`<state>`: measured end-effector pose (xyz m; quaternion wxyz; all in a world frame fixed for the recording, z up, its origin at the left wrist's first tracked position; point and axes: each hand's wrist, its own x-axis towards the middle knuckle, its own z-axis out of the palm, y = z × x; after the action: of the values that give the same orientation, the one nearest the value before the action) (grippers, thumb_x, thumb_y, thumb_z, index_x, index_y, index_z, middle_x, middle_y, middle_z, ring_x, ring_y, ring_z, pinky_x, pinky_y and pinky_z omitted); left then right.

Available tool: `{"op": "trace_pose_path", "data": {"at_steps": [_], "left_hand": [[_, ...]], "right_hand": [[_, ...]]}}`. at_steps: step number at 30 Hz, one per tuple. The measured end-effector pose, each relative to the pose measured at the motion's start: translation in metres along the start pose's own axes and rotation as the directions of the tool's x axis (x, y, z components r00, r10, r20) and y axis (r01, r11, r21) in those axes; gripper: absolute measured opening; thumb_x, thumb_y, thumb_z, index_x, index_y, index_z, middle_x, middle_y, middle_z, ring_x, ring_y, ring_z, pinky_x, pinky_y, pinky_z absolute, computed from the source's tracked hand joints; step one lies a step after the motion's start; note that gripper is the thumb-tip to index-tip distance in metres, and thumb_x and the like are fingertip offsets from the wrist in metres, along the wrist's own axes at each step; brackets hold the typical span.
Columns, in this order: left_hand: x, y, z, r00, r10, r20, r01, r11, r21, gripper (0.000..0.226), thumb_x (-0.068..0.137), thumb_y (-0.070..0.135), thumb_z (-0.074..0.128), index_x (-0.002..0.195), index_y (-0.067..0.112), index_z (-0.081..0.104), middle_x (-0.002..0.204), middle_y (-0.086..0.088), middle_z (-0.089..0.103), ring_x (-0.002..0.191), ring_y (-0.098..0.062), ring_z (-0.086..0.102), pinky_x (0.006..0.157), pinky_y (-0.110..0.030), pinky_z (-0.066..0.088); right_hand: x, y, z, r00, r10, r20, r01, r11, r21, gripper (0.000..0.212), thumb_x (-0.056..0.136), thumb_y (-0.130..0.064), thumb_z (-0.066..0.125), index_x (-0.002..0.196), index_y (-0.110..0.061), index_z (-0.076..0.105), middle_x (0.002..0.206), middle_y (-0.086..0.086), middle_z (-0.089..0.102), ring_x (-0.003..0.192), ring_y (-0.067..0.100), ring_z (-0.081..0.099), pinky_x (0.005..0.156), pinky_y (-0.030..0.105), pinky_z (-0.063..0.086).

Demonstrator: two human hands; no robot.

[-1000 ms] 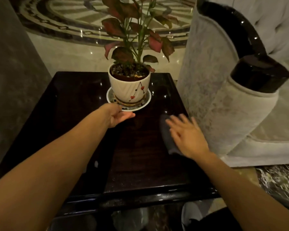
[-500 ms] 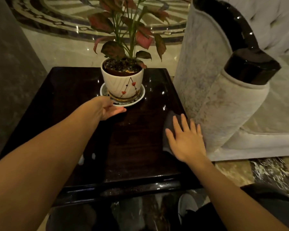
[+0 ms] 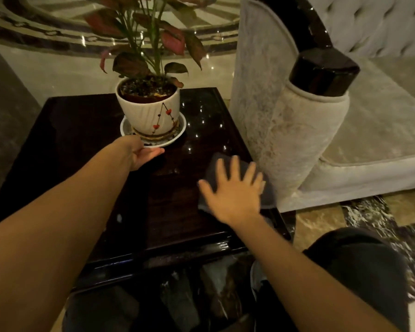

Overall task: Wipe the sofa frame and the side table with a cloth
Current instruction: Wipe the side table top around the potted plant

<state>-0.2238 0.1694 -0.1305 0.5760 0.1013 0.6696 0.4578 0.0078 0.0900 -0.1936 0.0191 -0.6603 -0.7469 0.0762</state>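
Observation:
A dark glossy side table [image 3: 86, 144] fills the middle of the view. My right hand [image 3: 235, 190] lies flat with spread fingers on a dark grey cloth [image 3: 267, 196], pressing it onto the table's right side, close to the sofa arm. My left hand [image 3: 141, 153] grips the near rim of the white saucer [image 3: 177, 134] under a white plant pot [image 3: 149, 111]. The sofa's pale upholstered arm [image 3: 295, 140] stands right of the table, capped by its dark glossy wooden frame [image 3: 321, 73].
The plant's red-green leaves [image 3: 139, 39] spread over the back of the table. A polished marble floor [image 3: 53, 68] with a round inlay lies beyond. My dark-clad knee [image 3: 359, 259] is at the lower right, by the table's front edge.
My right hand and the cloth have slid across the table's right side, ending slightly left of the sofa arm. My left hand stays at the saucer's rim.

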Motion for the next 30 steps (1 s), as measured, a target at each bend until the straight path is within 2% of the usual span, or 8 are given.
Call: {"op": "trace_pose_path", "data": {"at_steps": [4, 6, 12, 15, 18, 21, 24, 30], "left_hand": [[-0.001, 0.001, 0.000, 1.000, -0.006, 0.001, 0.006, 0.999, -0.036, 0.043, 0.102, -0.002, 0.029, 0.145, 0.003, 0.037, 0.135, -0.026, 0.055, 0.113, -0.035, 0.062, 0.051, -0.035, 0.057], [0.000, 0.000, -0.001, 1.000, -0.023, 0.002, 0.024, 0.999, -0.049, 0.042, 0.102, -0.002, 0.031, 0.144, 0.002, 0.037, 0.134, -0.027, 0.055, 0.113, -0.036, 0.062, 0.055, -0.035, 0.058], [0.001, 0.000, 0.001, 1.000, -0.010, -0.009, 0.009, 0.992, -0.122, 0.040, 0.102, -0.002, 0.031, 0.140, 0.003, 0.043, 0.134, -0.021, 0.057, 0.112, -0.032, 0.063, 0.052, -0.035, 0.058], [0.004, 0.000, -0.002, 1.000, -0.008, -0.012, 0.006, 0.990, -0.142, 0.044, 0.101, -0.004, 0.030, 0.144, 0.003, 0.039, 0.140, -0.024, 0.051, 0.114, -0.033, 0.061, 0.044, -0.032, 0.057], [0.009, 0.000, -0.003, 1.000, -0.003, -0.021, -0.001, 0.985, -0.174, 0.045, 0.102, -0.004, 0.030, 0.146, 0.002, 0.036, 0.145, -0.023, 0.044, 0.116, -0.033, 0.059, 0.040, -0.030, 0.055], [0.016, 0.001, -0.004, 0.999, 0.032, -0.030, -0.036, 0.986, -0.164, 0.047, 0.102, -0.006, 0.027, 0.147, 0.003, 0.034, 0.146, -0.022, 0.043, 0.122, -0.032, 0.056, 0.038, -0.025, 0.053], [0.018, 0.004, -0.006, 0.998, 0.030, -0.054, -0.039, 0.983, -0.180, 0.045, 0.101, -0.007, 0.028, 0.145, 0.001, 0.036, 0.144, -0.023, 0.046, 0.122, -0.034, 0.055, 0.036, -0.025, 0.052], [0.032, 0.005, -0.028, 0.981, 0.075, -0.177, -0.122, 0.956, -0.266, 0.038, 0.099, -0.007, 0.030, 0.130, 0.004, 0.050, 0.138, -0.021, 0.051, 0.098, -0.034, 0.060, 0.038, -0.028, 0.054]], "right_hand": [[-0.050, -0.013, 0.014, 0.861, -0.508, -0.013, 0.508, 0.861, 0.019, 0.076, 0.095, -0.079, 0.017, 0.158, -0.038, 0.019, 0.169, 0.004, 0.013, 0.151, 0.048, 0.002, 0.118, 0.068, 0.006], [-0.041, 0.022, 0.008, 0.811, -0.585, -0.014, 0.585, 0.811, -0.012, 0.071, 0.094, -0.077, 0.023, 0.157, -0.043, 0.021, 0.169, -0.001, 0.016, 0.152, 0.045, 0.009, 0.121, 0.062, 0.009], [0.046, 0.020, -0.008, 0.995, -0.068, 0.076, 0.070, 0.997, -0.018, 0.078, 0.092, -0.078, 0.010, 0.159, -0.040, 0.000, 0.170, 0.004, -0.009, 0.151, 0.047, -0.011, 0.121, 0.060, -0.003], [0.036, -0.029, 0.006, 0.971, -0.238, 0.034, 0.239, 0.971, -0.017, 0.082, 0.089, -0.078, 0.005, 0.160, -0.036, 0.003, 0.170, 0.009, -0.006, 0.150, 0.048, -0.016, 0.118, 0.060, -0.013], [0.021, -0.025, 0.014, 0.843, -0.537, 0.038, 0.538, 0.843, -0.008, 0.078, 0.092, -0.080, 0.004, 0.159, -0.041, 0.002, 0.170, 0.001, -0.006, 0.151, 0.039, -0.019, 0.116, 0.052, -0.019], [0.043, -0.001, 0.011, 0.750, -0.659, 0.059, 0.660, 0.752, 0.005, 0.073, 0.091, -0.083, 0.008, 0.156, -0.049, -0.002, 0.170, -0.007, -0.006, 0.153, 0.031, -0.016, 0.117, 0.046, -0.018], [0.102, 0.005, 0.001, 0.793, -0.600, 0.104, 0.605, 0.796, -0.024, 0.076, 0.086, -0.085, 0.004, 0.154, -0.052, -0.004, 0.169, -0.009, -0.006, 0.154, 0.032, -0.012, 0.120, 0.050, -0.009], [0.205, -0.015, -0.006, 0.962, -0.262, 0.082, 0.266, 0.963, -0.046, 0.080, 0.089, -0.080, 0.009, 0.159, -0.041, 0.003, 0.170, 0.001, -0.004, 0.152, 0.042, -0.009, 0.120, 0.056, -0.007]]}}
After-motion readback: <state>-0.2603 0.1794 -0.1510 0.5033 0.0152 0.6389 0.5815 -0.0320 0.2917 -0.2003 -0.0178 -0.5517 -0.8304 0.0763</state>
